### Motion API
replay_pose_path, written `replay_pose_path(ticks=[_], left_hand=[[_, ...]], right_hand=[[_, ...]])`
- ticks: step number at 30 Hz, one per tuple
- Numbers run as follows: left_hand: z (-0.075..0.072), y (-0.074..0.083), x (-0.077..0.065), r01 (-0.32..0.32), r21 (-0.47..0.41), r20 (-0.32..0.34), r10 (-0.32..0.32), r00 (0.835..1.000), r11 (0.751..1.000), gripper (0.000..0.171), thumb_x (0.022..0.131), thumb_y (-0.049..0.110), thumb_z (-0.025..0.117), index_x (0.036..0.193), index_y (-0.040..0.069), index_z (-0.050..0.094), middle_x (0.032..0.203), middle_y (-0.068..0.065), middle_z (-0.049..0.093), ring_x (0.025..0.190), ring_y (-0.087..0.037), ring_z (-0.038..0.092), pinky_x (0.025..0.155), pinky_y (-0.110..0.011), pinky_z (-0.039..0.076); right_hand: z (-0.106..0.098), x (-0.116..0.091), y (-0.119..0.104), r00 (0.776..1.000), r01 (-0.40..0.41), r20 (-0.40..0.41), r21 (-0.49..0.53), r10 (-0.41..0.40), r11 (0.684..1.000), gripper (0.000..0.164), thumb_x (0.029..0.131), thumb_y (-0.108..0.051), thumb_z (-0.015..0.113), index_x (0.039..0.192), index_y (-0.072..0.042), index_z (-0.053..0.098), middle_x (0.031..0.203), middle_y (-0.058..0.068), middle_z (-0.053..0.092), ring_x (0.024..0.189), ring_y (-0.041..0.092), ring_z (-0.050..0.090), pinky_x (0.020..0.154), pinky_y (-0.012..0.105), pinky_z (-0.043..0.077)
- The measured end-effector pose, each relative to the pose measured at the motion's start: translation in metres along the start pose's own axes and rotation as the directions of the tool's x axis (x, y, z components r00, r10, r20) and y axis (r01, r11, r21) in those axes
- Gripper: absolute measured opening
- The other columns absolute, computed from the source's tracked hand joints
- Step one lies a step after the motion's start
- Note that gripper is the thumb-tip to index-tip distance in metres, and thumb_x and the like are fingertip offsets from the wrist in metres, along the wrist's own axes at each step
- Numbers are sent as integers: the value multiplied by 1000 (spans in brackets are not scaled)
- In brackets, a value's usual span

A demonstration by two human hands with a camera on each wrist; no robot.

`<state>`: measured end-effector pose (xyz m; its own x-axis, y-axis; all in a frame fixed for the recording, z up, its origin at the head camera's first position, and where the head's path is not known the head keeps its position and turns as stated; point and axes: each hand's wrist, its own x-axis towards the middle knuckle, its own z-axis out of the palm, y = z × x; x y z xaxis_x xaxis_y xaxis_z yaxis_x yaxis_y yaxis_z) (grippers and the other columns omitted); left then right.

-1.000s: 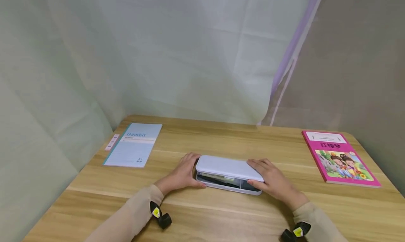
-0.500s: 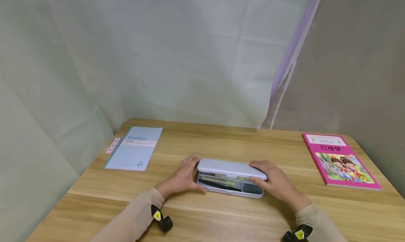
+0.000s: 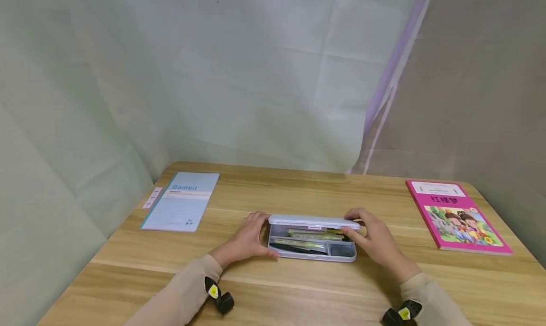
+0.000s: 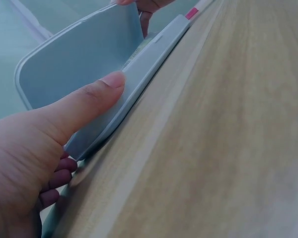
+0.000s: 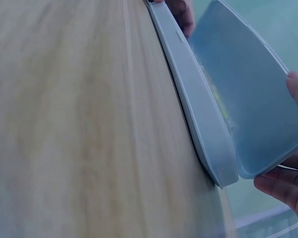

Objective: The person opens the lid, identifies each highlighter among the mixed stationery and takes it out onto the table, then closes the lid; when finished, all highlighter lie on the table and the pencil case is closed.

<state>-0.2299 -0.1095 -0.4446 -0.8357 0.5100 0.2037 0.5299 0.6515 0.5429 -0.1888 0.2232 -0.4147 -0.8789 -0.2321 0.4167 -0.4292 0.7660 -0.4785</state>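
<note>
A white pencil case (image 3: 315,257) sits at mid-table, its lid (image 3: 313,220) raised and tilted back. Inside lie a black pen (image 3: 298,249) and several yellow-green pens (image 3: 315,236); a dark block (image 3: 341,250) fills the small right compartment. My left hand (image 3: 245,240) grips the base's left end, thumb along the front wall (image 4: 102,114) and fingers round the back corner. The lid's right end is held by my right hand (image 3: 375,238), thumb on its front edge and fingers behind, as the right wrist view shows with the lid's inner face (image 5: 243,89).
A light blue notebook (image 3: 181,203) lies at the table's left, with a small pink-white strip (image 3: 152,198) beside it. At the right lies a pink book (image 3: 458,217). Pale curtains (image 3: 256,79) hang behind the wooden table (image 3: 273,288).
My right hand has swung the lid further up and back, so more of the pens and the compartments shows. The left hand has stayed on the base's left end.
</note>
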Motion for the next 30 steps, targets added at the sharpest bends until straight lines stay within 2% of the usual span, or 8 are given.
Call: replay_pose_path(ticks=[7, 15, 20, 23, 27, 30], left_hand=[[0, 1, 0, -2, -10, -6, 2, 1000, 1000, 95, 54, 46, 91, 127, -2, 51, 126, -14, 54, 119, -30, 47, 103, -49, 39], [1, -2, -1, -19, -7, -18, 19, 1000, 1000, 94, 56, 47, 90, 129, 1, 52, 125, -11, 56, 119, -28, 49, 104, -48, 39], [3, -5, -1, -19, -8, -14, 18, 1000, 1000, 92, 57, 47, 90, 128, 2, 52, 126, -11, 56, 119, -28, 49, 104, -49, 39], [3, -5, -1, -8, -23, -5, 8, 1000, 1000, 91, 58, 47, 89, 129, 3, 52, 128, -11, 55, 121, -28, 48, 106, -49, 38], [3, -5, -1, 1, -34, 0, -1, 1000, 999, 92, 58, 48, 89, 130, 4, 51, 129, -10, 55, 123, -28, 47, 107, -49, 37], [2, -4, 0, -10, -25, -7, 10, 1000, 1000, 93, 58, 49, 89, 130, 4, 51, 129, -9, 55, 123, -27, 47, 107, -49, 38]], right_hand=[[-2, 3, -1, 998, -58, 6, 48, 58, 997, 25, 92, -25, 65, 109, -8, 58, 100, 6, 68, 96, 23, 65, 84, 47, 55], [-6, 14, -2, 985, -172, 8, 104, 172, 980, 22, 98, -25, 56, 106, -4, 53, 103, 17, 67, 100, 33, 65, 85, 49, 55], [-8, 19, -3, 984, -175, -8, 101, 176, 979, 21, 98, -23, 57, 104, -3, 53, 100, 17, 67, 96, 31, 65, 82, 45, 57], [-10, 22, -3, 985, -167, -24, 94, 170, 982, 20, 96, -23, 59, 103, -5, 55, 99, 14, 67, 93, 29, 65, 77, 39, 58], [-12, 27, -4, 987, -129, -84, 78, 135, 989, 17, 93, -20, 64, 98, -6, 60, 94, 9, 65, 86, 22, 62, 68, 25, 52], [-13, 33, -4, 986, -94, -134, 57, 101, 994, 13, 90, -16, 67, 94, -5, 62, 88, 7, 61, 80, 18, 57, 65, 21, 49]])
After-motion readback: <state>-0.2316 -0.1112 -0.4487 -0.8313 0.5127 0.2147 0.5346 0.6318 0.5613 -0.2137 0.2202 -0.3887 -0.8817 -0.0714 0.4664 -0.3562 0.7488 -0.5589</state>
